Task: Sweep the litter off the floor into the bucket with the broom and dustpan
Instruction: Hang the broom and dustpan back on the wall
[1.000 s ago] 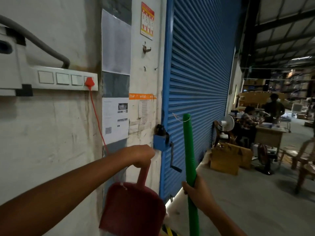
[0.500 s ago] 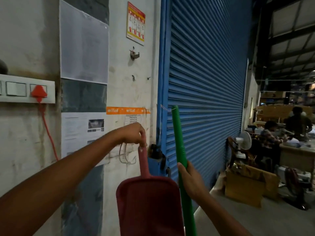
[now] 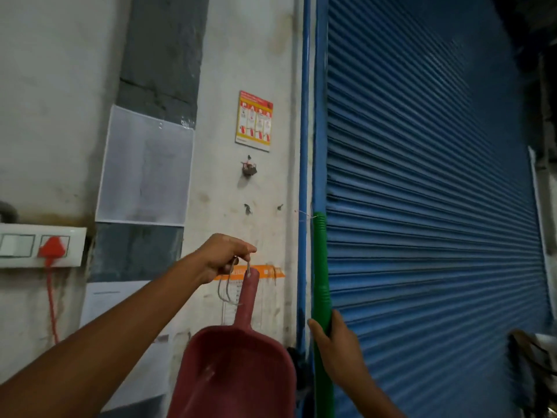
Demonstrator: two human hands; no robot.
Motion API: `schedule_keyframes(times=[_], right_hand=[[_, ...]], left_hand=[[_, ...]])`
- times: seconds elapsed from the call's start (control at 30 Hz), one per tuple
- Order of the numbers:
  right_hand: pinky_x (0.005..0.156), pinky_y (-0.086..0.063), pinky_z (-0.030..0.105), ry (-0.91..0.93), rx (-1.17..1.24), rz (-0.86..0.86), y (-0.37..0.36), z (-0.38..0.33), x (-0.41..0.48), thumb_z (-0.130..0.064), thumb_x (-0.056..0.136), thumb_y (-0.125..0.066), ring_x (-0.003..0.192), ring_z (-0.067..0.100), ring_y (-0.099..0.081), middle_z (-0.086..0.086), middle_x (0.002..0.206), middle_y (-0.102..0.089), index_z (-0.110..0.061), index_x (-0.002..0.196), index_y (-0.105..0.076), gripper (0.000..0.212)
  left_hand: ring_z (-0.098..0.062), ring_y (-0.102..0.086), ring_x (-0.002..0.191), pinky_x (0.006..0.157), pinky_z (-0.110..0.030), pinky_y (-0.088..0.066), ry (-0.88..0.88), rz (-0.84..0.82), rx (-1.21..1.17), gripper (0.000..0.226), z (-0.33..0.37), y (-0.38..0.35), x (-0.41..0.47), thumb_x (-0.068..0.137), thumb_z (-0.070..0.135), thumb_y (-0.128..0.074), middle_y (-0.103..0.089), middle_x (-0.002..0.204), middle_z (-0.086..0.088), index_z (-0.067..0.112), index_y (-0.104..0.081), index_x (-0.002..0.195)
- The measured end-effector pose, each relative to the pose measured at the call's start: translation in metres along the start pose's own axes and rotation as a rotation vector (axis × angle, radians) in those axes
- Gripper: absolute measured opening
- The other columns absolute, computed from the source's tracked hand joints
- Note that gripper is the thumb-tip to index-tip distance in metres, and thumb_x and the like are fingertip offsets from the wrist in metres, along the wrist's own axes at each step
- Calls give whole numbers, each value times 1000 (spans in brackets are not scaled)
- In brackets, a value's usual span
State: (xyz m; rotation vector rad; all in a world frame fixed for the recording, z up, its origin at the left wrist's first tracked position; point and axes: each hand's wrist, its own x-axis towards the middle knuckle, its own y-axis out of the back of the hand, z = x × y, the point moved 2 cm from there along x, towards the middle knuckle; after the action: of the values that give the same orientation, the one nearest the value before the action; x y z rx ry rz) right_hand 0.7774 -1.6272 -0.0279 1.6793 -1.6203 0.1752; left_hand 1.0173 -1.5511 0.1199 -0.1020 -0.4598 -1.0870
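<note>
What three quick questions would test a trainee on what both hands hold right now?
1. True or false: the left hand pinches the cord tied at the handle tip of the red dustpan.
2. The right hand grips: A) the green ribbed broom handle; B) a shutter crank; C) a mop.
3. Fill in: the dustpan hangs with its handle pointing ___.
Key: 1 true; 2 A; 3 up.

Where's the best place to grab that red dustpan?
Probably its straight handle, fingers wrapped round from the side. The dustpan hangs bowl-down from a string loop held by the left hand, so the narrow handle stands upright and bare.
</note>
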Motion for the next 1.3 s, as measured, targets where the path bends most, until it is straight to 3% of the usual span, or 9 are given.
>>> schedule_keyframes(times=[0.17,0.27,0.33,0.43,0.57,0.73,1.0,1.13,1.3], right_hand=[[54,-40,10,58,24,5,-16,-5,61,-42,98,-62,64,-4,-45,-15,76,-50,-22,97,-48,25],[56,-50,16,55,134,-51,-32,-10,103,-34,94,-70,64,9,-64,-2,76,-65,-18,88,-52,24],[59,-59,31,32,252,-62,-42,-10,132,-25,95,-70,65,20,-71,7,78,-70,-16,91,-57,16],[53,-55,26,41,360,-12,-60,-10,177,-21,99,-63,71,24,-71,11,83,-70,-13,99,-57,10],[60,-56,32,87,370,72,-84,-11,241,-27,100,-60,74,23,-69,7,86,-68,-24,96,-50,11],[69,-60,44,77,290,118,-123,8,299,-31,100,-59,73,22,-67,5,85,-65,-20,101,-48,16],[50,-44,26,60,203,78,-158,44,350,-35,101,-58,69,18,-64,2,82,-62,-16,96,-48,22],[63,-59,40,61,238,25,-167,56,367,-34,99,-60,71,20,-68,4,84,-65,-18,98,-49,19],[68,-61,42,97,205,-27,-176,67,380,-36,99,-59,72,18,-68,2,86,-63,-20,98,-46,21]], left_hand=[[-12,-31,48,36,-16,-26,-87,131,-72,9,17,8,44,93,-2,-64,-71,77,-15,-4,-73,91],[-10,-30,45,36,-17,-27,-136,174,-78,9,26,11,76,92,-3,-64,-73,82,-18,-7,-72,92],[-9,-31,43,36,-16,-27,-174,185,-74,10,32,12,94,92,-5,-63,-74,83,-18,-6,-72,90],[-8,-32,45,37,-15,-26,-221,167,-112,14,36,12,124,94,-7,-56,-74,88,-20,-7,-70,97],[-10,-31,48,37,-16,-25,-262,159,-131,19,44,13,169,92,-6,-52,-73,91,-21,-9,-68,100],[-10,-36,48,39,-17,-27,-261,173,-39,26,36,14,223,93,-14,-48,-74,87,-17,-2,-70,97],[-8,-45,44,39,-16,-38,-234,306,-90,28,9,-8,276,86,-18,-48,-76,81,-15,-2,-70,89],[-12,-48,46,41,-18,-41,-200,420,-50,20,-1,-23,288,88,-14,-53,-72,77,-18,0,-67,84],[-14,-48,50,45,-21,-41,-193,482,-37,19,0,-40,297,89,-12,-53,-71,73,-15,-2,-66,80]])
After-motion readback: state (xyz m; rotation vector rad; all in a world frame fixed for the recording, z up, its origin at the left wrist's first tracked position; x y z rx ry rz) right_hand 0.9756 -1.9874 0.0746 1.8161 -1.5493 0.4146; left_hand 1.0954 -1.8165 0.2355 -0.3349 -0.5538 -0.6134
